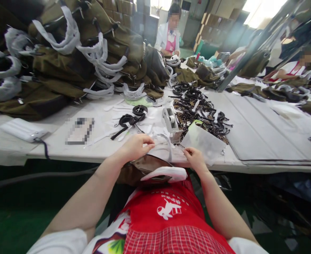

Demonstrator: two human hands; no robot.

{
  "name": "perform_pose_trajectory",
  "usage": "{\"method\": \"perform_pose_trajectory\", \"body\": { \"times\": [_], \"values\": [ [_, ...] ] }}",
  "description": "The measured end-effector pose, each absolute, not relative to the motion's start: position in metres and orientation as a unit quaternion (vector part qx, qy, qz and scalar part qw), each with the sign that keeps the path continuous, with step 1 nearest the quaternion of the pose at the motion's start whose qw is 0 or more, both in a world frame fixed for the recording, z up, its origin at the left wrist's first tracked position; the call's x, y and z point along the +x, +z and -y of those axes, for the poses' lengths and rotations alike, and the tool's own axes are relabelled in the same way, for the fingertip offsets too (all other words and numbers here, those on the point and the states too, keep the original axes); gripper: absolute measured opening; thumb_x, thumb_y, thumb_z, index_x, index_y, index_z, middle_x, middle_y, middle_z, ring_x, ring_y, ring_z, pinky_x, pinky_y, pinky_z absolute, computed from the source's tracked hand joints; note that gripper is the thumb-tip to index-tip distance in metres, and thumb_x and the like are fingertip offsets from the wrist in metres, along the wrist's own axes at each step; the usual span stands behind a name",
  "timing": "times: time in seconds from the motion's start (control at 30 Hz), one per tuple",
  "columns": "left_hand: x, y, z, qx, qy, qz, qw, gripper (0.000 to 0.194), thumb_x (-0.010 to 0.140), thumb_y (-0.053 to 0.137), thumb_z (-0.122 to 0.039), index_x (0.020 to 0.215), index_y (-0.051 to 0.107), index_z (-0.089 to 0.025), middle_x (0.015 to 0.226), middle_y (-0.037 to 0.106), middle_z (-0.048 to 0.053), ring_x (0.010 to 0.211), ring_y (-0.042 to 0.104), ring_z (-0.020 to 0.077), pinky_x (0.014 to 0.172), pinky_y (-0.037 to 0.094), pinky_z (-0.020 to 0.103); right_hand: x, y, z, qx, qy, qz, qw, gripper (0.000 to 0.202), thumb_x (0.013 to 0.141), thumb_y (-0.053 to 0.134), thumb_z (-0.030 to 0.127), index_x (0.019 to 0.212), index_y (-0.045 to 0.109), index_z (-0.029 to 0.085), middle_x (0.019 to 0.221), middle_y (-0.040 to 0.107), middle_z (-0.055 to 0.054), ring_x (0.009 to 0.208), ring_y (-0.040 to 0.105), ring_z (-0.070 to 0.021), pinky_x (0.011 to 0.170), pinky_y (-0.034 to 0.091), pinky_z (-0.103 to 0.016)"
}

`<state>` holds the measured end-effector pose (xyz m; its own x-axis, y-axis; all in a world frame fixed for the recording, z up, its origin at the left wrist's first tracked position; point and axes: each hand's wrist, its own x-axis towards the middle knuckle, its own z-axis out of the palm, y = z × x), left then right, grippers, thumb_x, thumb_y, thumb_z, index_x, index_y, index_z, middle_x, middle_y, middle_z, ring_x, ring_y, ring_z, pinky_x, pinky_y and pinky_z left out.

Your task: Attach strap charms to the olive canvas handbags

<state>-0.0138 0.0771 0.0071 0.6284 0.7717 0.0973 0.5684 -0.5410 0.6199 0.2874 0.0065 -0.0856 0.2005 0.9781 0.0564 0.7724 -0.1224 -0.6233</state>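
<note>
A brown handbag point(150, 164) rests on my lap against the table edge, its top gaping. One handle point(168, 173), wrapped in white padding, arches toward me, and another pale handle point(168, 146) stands on the far side. Above the bag's left side, my left hand point(136, 146) is closed, thumb and fingertips together; whatever they pinch is too small to tell. My right hand point(196, 158) pinches at the right of the bag, beside a white sheet point(204, 143). A thin dark bit shows at its fingertips, its kind unclear.
Olive bags point(62, 67) with white-wrapped handles are heaped at the left. Coiled black straps point(129, 120), a tape dispenser point(170, 120) and a tangle of dark straps and chains point(197, 109) lie ahead. A white pouch point(23, 129) sits left. Co-workers point(168, 37) stand beyond the table.
</note>
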Motion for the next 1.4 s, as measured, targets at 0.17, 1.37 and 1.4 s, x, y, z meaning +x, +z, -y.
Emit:
{"method": "perform_pose_trajectory", "body": {
  "times": [0.17, 1.37, 1.4],
  "values": [
    [0.046, -0.035, -0.053, 0.928, 0.023, -0.293, 0.227, 0.073, 0.071, 0.074, -0.028, 0.139, 0.050, -0.015, 0.152, 0.042, 0.015, 0.137, 0.044, 0.0277, 0.112, 0.035, 0.035, 0.291, -0.080, -0.007, -0.718, 0.202, 0.573, 0.340, 0.041, 0.087, 0.049, 0.054, 0.073, 0.065, 0.018, 0.058, 0.064, -0.002, 0.053, 0.059, -0.0158, 0.057, 0.046, -0.026],
    [0.022, -0.089, -0.024, 0.907, 0.139, -0.392, 0.056, 0.026, 0.088, 0.043, -0.008, 0.100, 0.066, -0.014, 0.125, 0.062, 0.016, 0.115, 0.059, 0.0231, 0.111, 0.039, 0.041, 0.252, -0.046, 0.013, -0.679, 0.025, 0.616, 0.399, 0.022, 0.090, 0.059, 0.034, 0.094, 0.074, 0.020, 0.114, 0.066, -0.012, 0.088, 0.065, -0.0205, 0.086, 0.052, -0.036],
    [0.022, -0.090, -0.023, 0.909, 0.144, -0.388, 0.053, 0.025, 0.088, 0.043, -0.008, 0.099, 0.066, -0.014, 0.124, 0.062, 0.015, 0.115, 0.059, 0.0231, 0.111, 0.038, 0.041, 0.245, -0.043, 0.013, -0.647, 0.038, 0.670, 0.362, 0.023, 0.093, 0.055, 0.030, 0.101, 0.074, 0.021, 0.119, 0.066, -0.011, 0.096, 0.065, -0.0211, 0.091, 0.051, -0.035]
  ]
}}
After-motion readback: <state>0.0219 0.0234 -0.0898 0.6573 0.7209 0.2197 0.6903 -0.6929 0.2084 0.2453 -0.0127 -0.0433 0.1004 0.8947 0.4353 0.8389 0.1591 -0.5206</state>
